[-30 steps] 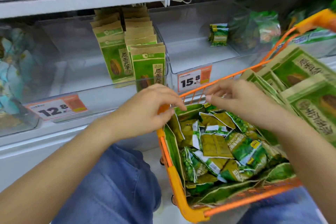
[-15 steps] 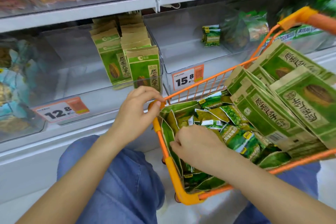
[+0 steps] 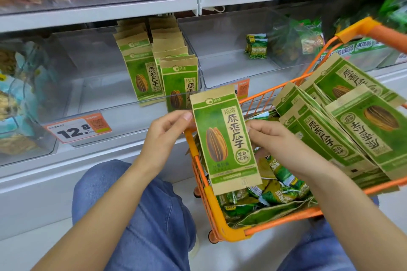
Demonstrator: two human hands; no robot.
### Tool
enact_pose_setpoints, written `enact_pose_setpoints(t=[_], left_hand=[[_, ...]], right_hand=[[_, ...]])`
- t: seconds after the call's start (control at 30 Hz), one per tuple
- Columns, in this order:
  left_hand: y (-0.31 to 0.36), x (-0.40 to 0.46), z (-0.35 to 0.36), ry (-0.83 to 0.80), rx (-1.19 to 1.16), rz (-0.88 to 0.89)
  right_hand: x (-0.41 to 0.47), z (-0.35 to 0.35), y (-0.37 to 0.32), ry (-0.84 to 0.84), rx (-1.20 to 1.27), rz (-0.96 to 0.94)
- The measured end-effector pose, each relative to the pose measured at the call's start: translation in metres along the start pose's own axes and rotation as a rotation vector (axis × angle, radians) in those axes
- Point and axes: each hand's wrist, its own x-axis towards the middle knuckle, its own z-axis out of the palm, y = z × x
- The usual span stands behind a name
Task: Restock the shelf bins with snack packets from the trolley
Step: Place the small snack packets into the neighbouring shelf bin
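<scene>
Matt paper packet (image 3: pixel 224 138) — clear glossy plastic bins (image 3: pixel 92 86) — orange wire trolley (image 3: pixel 220 222).

The held packet (image 3: pixel 224 138) hid the right hand's (image 3: pixel 277 145) fingertips. The trolley's (image 3: pixel 220 211) handle ran off the right edge. A price tag (image 3: pixel 242 89) sat mostly covered.

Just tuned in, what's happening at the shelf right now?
A person crouches by an orange trolley, holding one green sunflower seed packet upright over it. The left hand pinches its left edge, the right hand grips the right. The matching clear bin above the 12.8 price tag is only partly filled.
</scene>
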Motion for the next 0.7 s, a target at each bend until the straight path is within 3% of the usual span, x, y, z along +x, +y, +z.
enact_pose_setpoints(t=[0.2,0.37,0.47,0.53,0.6,0.7], left_hand=[[0.005,0.001,-0.009,0.071,-0.114,-0.094],[0.023,0.011,-0.04,0.378,-0.172,-0.063],[0.033,0.027,-0.078,0.632,-0.058,0.043],[0.035,0.039,-0.105,0.714,0.108,0.129],[0.029,0.054,-0.125,0.702,0.303,0.132],[0.014,0.075,-0.141,0.641,0.447,0.056]], right_hand=[[0.016,0.017,-0.013,-0.016,0.053,0.052],[0.05,0.03,-0.031,0.205,0.051,-0.077],[0.078,0.04,-0.042,0.338,-0.056,-0.214],[0.096,0.047,-0.05,0.405,-0.201,-0.289],[0.111,0.051,-0.056,0.485,-0.355,-0.323],[0.135,0.054,-0.056,0.598,-0.327,-0.354]])
